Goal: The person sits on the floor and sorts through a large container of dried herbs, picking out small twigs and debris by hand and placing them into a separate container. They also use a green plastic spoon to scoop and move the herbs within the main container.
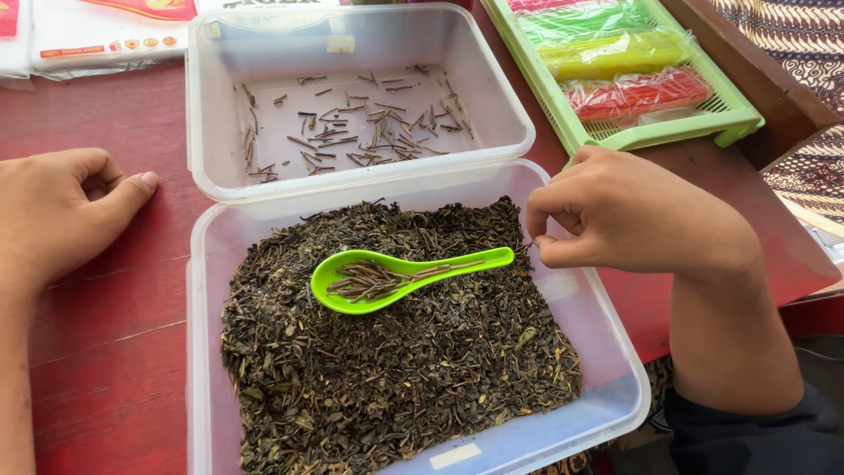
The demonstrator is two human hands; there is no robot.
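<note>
A clear plastic tub [615,387] in front of me is filled with dark dried tea leaves [396,361]. A bright green plastic spoon [396,273] lies on the leaves with thin brown stems in its bowl. My right hand [633,215] hovers at the tub's right rim, next to the spoon handle's tip, fingers pinched together; whether a stem is between them is not visible. My left hand [61,211] rests loosely curled on the red table, left of the tub, holding nothing. Behind it, a second clear tub [505,114] holds several scattered stems [369,132].
A green slotted tray [730,114] at the back right carries wrapped bundles in green, yellow and red. White printed packets [97,35] lie at the back left. The red wooden table [114,352] ends close on the right, beside patterned cloth [809,53].
</note>
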